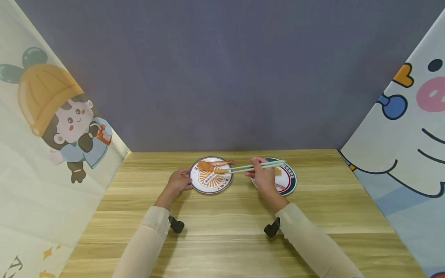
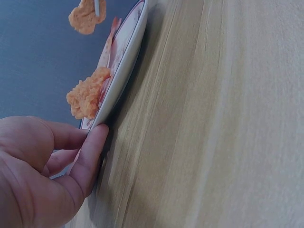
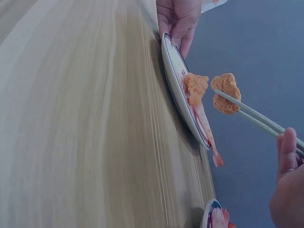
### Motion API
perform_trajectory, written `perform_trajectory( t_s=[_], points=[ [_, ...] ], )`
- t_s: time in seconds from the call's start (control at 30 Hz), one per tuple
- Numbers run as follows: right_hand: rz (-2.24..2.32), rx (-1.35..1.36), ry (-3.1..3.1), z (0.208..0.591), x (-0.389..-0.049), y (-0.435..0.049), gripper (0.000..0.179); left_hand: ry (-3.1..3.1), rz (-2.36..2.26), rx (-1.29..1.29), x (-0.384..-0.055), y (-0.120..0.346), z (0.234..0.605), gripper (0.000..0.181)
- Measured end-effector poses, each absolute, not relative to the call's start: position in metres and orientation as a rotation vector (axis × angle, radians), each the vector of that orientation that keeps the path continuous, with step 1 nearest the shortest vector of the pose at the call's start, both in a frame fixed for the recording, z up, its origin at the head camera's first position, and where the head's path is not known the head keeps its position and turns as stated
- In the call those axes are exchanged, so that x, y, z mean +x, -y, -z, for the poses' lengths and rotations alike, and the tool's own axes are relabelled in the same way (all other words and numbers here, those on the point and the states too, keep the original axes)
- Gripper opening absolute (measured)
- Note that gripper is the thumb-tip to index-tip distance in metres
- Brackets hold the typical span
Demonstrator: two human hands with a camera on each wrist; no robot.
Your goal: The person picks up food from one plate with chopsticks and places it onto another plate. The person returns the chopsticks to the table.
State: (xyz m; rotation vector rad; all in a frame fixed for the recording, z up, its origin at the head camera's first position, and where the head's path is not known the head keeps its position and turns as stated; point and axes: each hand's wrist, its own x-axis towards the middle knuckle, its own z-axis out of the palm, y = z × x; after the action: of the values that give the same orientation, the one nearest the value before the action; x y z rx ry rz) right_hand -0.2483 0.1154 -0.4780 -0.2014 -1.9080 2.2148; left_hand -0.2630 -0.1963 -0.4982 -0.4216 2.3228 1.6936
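My left hand pinches the left rim of a white plate with a sunburst pattern. On this plate lie an orange-brown fried piece and a long pinkish shrimp with a red tail. Pale green chopsticks are gripped in my right hand. Between their tips is a fried nugget, held above the plate and apart from it in the right wrist view. Partly hidden under my right hand is a second plate with a dark green rim.
The second plate bears a yellowish piece and a pinkish shrimp. Both plates stand near the back of the wooden table, before a grey-blue wall. Printed cartoon panels flank the table left and right.
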Motion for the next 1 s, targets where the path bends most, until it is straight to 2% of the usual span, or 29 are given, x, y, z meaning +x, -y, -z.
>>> perform_trajectory(
  t_s=[0.3,0.7,0.83,1.0],
  points=[
    [-2.249,-0.255,1.945,0.471,-0.242,-0.146,0.029,-2.33,-1.694,-0.419,-0.262,0.196,0.496,0.059],
    [-2.18,-0.281,1.893,0.468,-0.236,-0.194,0.021,-2.331,-1.7,-0.416,-0.261,0.196,0.496,0.06],
    [-2.19,-0.272,1.839,0.469,-0.235,-0.204,0.024,-2.328,-1.706,-0.404,-0.261,0.196,0.497,0.06],
    [-2.192,-0.293,1.806,0.471,-0.232,-0.212,0.016,-2.326,-1.713,-0.41,-0.26,0.196,0.497,0.059]
  ],
)
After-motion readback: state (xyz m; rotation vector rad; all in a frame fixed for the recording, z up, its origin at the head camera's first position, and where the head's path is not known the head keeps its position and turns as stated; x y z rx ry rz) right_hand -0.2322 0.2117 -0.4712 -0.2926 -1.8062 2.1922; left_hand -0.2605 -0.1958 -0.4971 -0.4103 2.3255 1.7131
